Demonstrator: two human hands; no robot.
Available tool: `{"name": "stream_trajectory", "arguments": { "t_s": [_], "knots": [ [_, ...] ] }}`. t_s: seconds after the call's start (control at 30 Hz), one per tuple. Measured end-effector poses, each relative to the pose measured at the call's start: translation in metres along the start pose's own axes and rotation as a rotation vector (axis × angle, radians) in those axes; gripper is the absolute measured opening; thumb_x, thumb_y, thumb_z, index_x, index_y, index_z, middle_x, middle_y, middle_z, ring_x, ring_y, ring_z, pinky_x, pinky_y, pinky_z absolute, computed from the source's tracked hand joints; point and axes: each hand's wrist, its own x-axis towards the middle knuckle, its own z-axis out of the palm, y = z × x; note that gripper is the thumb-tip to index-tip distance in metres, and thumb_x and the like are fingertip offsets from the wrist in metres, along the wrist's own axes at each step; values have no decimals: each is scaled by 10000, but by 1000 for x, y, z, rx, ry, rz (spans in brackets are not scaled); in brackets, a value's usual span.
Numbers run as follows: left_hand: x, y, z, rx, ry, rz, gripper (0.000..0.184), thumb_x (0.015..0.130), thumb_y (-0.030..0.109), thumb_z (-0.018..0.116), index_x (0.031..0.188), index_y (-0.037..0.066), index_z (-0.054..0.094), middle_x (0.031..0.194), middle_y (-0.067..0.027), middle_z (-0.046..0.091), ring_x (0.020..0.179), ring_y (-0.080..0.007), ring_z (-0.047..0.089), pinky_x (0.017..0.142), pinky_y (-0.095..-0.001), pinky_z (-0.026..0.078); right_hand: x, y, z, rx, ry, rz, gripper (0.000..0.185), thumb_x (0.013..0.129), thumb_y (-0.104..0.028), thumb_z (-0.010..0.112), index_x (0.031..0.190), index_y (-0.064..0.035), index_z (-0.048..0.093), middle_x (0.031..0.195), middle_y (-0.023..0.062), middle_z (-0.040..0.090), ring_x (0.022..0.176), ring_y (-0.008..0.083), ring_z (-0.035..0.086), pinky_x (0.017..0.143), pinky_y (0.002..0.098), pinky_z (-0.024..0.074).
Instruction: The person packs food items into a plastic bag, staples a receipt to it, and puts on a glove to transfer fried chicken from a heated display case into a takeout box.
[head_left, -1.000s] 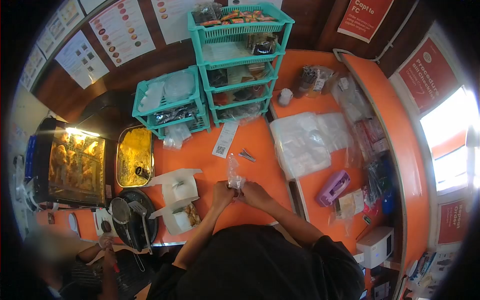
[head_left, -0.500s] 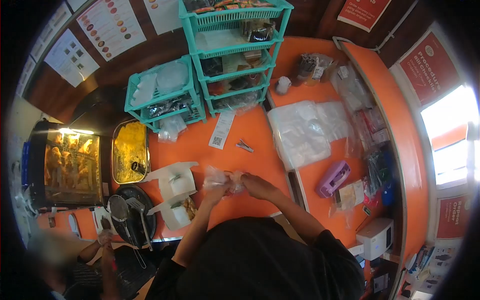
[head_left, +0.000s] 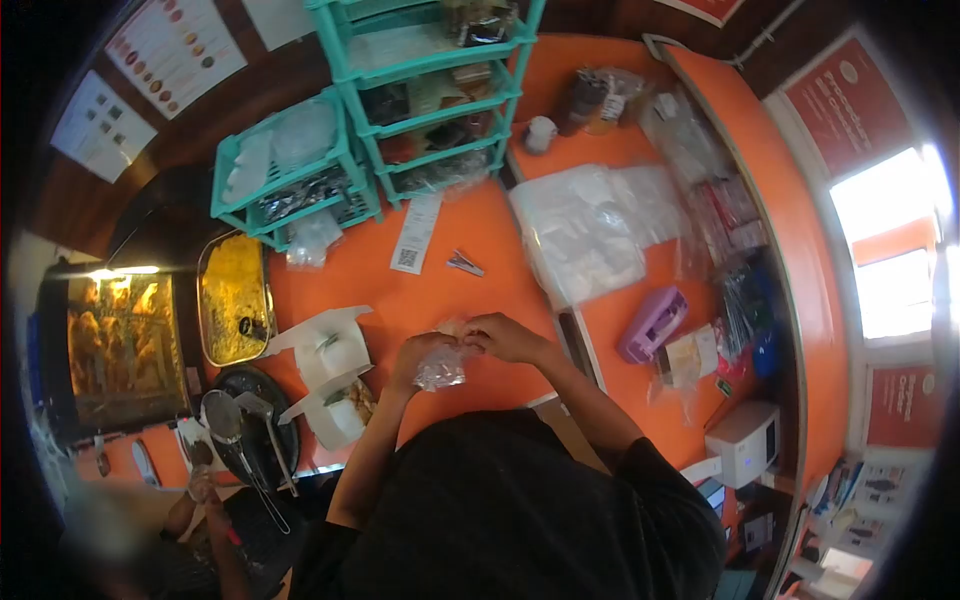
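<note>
Between my two hands is a small clear plastic bag (head_left: 441, 371), hanging over the front of the orange counter. My left hand (head_left: 420, 348) is closed on the bag's left side. My right hand (head_left: 500, 335) pinches its top edge with bent fingers; what lies inside the bag is too small to make out. Left of my hands stand two open white takeaway boxes: the upper box (head_left: 333, 362) has a small light item in it, the lower box (head_left: 330, 420) holds browned food. Beyond the hands lie a stapler-like metal clip (head_left: 465, 263) and a printed receipt (head_left: 416, 235).
A tray of yellow food (head_left: 235, 300), a heated display case (head_left: 122, 345) and a black pan with a strainer (head_left: 222, 412) are on the left. Teal racks (head_left: 430, 125) rise at the back. Plastic bags (head_left: 580, 240) and a purple tape dispenser (head_left: 653, 324) lie right. Another person's hands (head_left: 203, 488) work lower left.
My view has shifted, so the counter things appear further left and higher. My hands have drawn closer together, and the plastic bag now hangs down between them toward my body.
</note>
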Motion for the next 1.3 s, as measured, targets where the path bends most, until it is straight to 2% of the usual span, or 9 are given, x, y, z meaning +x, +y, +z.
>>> {"name": "stream_trajectory", "arguments": {
  "t_s": [0.07, 0.13, 0.17, 0.23, 0.47, 0.9, 0.97, 1.07, 1.3],
  "knots": [
    [-7, -22, 15, -518, 132, -169, 299, 741, 71, 701, 1039, 55, 708, 961, -81, 724, 868, -208, 710, 778, -297, 555, -2, 5, -1, 52, -25, 15, 151, 938, -88, 599, 1034, 12, 659, 837, 135, 670, 744, 235, 637, 698, 365, 505],
    [-2, -1, 5, -332, 114, -131, 309, 710, 84, 704, 1019, 65, 712, 917, -94, 719, 826, -228, 707, 750, -311, 550, -1, -1, -2, 297, 21, 122, 187, 907, -87, 656, 1074, -12, 697, 911, 116, 725, 778, 175, 673, 730, 328, 535],
    [0, 13, -3, -147, 108, -93, 319, 679, 97, 707, 998, 75, 717, 874, -107, 714, 784, -248, 705, 721, -325, 544, 1, 0, -4, 302, 18, 119, 187, 907, -87, 656, 1074, -12, 697, 911, 116, 725, 778, 175, 673, 730, 328, 535],
    [4, 32, -15, -158, 140, -63, 318, 681, 89, 701, 998, 73, 718, 867, -103, 713, 778, -238, 704, 709, -321, 542, 0, 4, -6, 215, -29, 122, 178, 892, -92, 687, 1044, -7, 726, 925, 100, 740, 800, 132, 669, 743, 304, 535],
    [-3, 5, 9, -205, 163, -146, 282, 663, 72, 697, 944, 62, 712, 818, -91, 703, 715, -209, 693, 652, -295, 529, 0, 16, -4, 263, 21, 96, 193, 880, -88, 709, 1053, -10, 741, 909, 103, 747, 788, 133, 679, 744, 285, 544],
    [3, 27, -2, -173, 205, -105, 222, 655, 66, 692, 876, 87, 708, 739, -63, 676, 668, -180, 678, 611, -279, 508, 1, 8, -1, 206, 39, 130, 150, 851, -57, 712, 980, 14, 737, 882, 108, 743, 800, 137, 683, 764, 301, 543],
    [1, 22, 1, -122, 152, -111, 210, 729, -5, 681, 935, 29, 710, 714, -62, 624, 643, -128, 596, 592, -261, 468, 2, 8, -2, 233, 41, 163, 145, 853, -54, 709, 977, 19, 733, 889, 110, 741, 822, 138, 684, 774, 306, 541],
    [4, 29, -3, -174, 159, -104, 182, 716, 18, 679, 897, 35, 691, 667, -55, 579, 608, -121, 557, 565, -270, 434, 1, 11, -2, 188, 85, 102, 147, 854, -58, 711, 980, 15, 731, 897, 117, 735, 838, 145, 681, 776, 313, 534],
    [0, 16, 5, -146, 161, -74, 189, 706, 42, 690, 895, 48, 699, 676, -47, 589, 613, -117, 572, 574, -273, 454, 2, 4, 6, 87, 69, 51, 132, 833, -89, 706, 946, -24, 725, 858, 124, 719, 790, 227, 682, 745, 343, 531]
  ]
}}
